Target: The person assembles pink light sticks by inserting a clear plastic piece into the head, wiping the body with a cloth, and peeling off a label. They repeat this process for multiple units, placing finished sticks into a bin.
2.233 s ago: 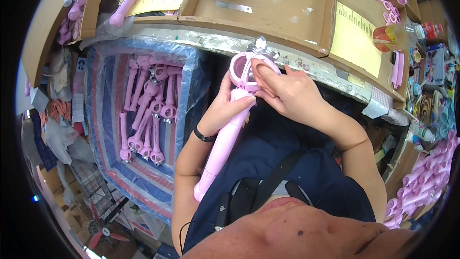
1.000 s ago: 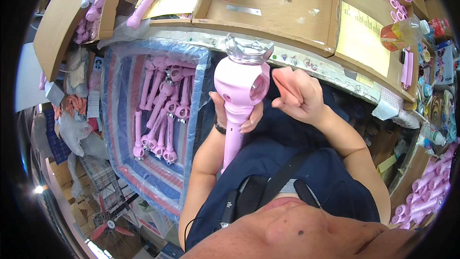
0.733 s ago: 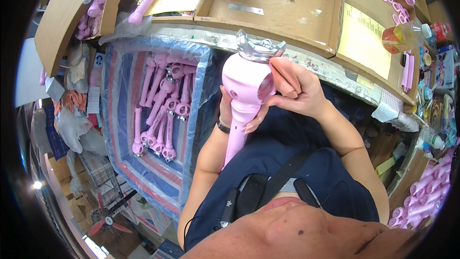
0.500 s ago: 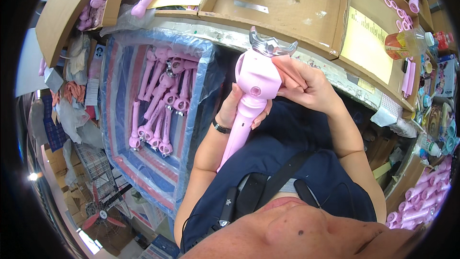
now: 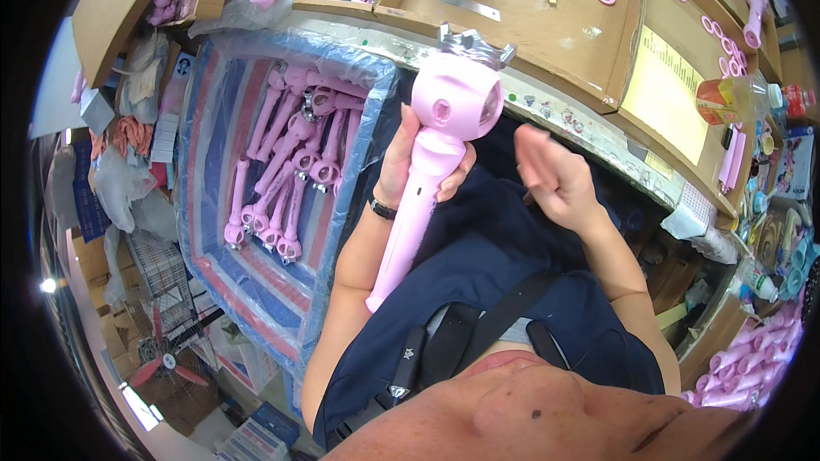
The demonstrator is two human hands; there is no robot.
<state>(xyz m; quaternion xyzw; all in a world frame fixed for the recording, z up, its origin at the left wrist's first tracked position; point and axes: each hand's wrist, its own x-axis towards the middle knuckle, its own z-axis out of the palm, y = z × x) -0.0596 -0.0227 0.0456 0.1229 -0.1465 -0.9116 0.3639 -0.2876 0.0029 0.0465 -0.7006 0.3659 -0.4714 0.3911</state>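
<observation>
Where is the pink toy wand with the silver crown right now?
In the head view, the pink toy wand is upright at centre, gripped by the left hand in front of the cardboard worktable; the right hand is open just beside it, not touching.

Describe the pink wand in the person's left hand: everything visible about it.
The pink wand looks like glossy moulded plastic: a long tapering handle ending in a rounded tip over the lap, and a bulbous round head with a small circular hole on its side and an opening facing right. A silvery crown-shaped piece tops the head. It is held tilted, head up toward the cardboard-covered bench. The left hand wraps the upper handle just below the head. The right hand is open beside it, not touching.
</observation>
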